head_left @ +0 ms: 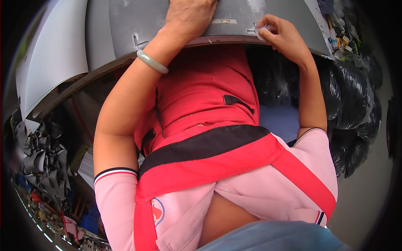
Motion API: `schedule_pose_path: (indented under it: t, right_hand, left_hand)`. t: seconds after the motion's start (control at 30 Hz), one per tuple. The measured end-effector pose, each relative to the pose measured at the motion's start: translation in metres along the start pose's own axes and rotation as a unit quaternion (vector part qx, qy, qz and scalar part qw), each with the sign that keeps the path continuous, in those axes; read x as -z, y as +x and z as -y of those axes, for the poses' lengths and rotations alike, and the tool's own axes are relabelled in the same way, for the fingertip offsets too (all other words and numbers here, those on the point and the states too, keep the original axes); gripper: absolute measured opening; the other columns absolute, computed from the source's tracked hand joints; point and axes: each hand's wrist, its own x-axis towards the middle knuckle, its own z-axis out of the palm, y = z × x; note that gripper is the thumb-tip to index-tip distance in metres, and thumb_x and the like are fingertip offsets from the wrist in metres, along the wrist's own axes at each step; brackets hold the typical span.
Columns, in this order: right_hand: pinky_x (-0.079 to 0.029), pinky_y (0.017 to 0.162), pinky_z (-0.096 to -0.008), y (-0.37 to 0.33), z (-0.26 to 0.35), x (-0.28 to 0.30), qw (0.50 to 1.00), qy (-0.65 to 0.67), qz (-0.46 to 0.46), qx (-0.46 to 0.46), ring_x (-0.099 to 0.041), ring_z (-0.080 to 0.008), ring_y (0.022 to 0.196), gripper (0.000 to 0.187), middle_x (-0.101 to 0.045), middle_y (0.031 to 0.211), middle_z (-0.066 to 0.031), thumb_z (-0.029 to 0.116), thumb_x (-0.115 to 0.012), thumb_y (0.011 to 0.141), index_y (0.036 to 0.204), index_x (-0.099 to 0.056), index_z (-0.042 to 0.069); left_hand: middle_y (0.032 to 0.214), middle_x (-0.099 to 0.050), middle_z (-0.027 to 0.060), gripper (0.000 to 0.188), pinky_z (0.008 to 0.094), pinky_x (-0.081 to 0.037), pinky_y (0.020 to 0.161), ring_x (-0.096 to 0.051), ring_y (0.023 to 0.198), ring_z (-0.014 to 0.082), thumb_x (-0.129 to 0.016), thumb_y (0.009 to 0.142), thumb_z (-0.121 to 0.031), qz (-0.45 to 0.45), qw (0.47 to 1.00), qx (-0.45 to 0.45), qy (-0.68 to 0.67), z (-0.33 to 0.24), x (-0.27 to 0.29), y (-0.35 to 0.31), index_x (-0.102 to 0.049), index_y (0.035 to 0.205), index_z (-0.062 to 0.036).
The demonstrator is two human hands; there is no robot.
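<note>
The left hand (190, 16) lay over the grey worktop (234, 30) at top centre, its grip impossible to tell. The right hand (285, 37) pinched a small white piece (261, 33), upper right of centre.

This looks like a workshop: a scuffed grey work surface (232, 31) lies at twelve o'clock, a pale sheet (56, 52) curls at ten, grey scraps (46, 163) heap up at nine, black bags (354, 90) bulge at three, and the person wears a red apron (205, 88).
</note>
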Motion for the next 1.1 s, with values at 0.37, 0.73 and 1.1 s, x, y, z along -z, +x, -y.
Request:
schedule_pose_path:
  t: [0.37, 0.73, 1.1]
  right_hand:
    - [-0.052, 0.072, -0.0254, 0.162, -0.006, 0.024, 0.946, -0.122, -0.226, 0.199, -0.064, -0.0120, 0.078, 0.021, -0.072, 0.091, 0.0006, 0.023, -0.070, 0.096, 0.106, -0.074, 0.005]
    - [-0.053, 0.068, -0.0408, 0.198, -0.002, 0.029, 0.903, -0.276, -0.228, 0.238, -0.069, -0.0330, 0.072, 0.020, -0.071, 0.081, -0.0190, 0.020, -0.068, 0.091, 0.089, -0.071, 0.000]
    - [-0.054, 0.061, -0.0347, 0.198, 0.000, 0.027, 0.964, -0.138, -0.204, 0.102, -0.066, -0.0183, 0.064, 0.025, -0.069, 0.076, -0.0117, 0.018, -0.062, 0.089, 0.102, -0.066, -0.003]
  left_hand:
    - [0.139, -0.056, 0.0100, 0.030, 0.0725, -0.025, 0.111, -0.046, 0.137, 0.0315, -0.058, 0.099, -0.025, -0.001, 1.000, -0.007, 0.026, 0.005, -0.012, 0.000, -0.065, 0.128, -0.0199]
    - [0.138, -0.057, 0.0098, 0.030, 0.0718, -0.025, 0.111, -0.047, 0.137, 0.0310, -0.060, 0.098, -0.024, -0.007, 1.000, -0.003, 0.016, 0.005, -0.012, 0.000, -0.065, 0.127, -0.0195]
    - [0.137, -0.058, 0.0093, 0.029, 0.0732, -0.026, 0.110, -0.047, 0.136, 0.0304, -0.059, 0.098, -0.025, -0.021, 1.000, -0.003, 0.015, 0.008, -0.014, -0.001, -0.066, 0.126, -0.0191]
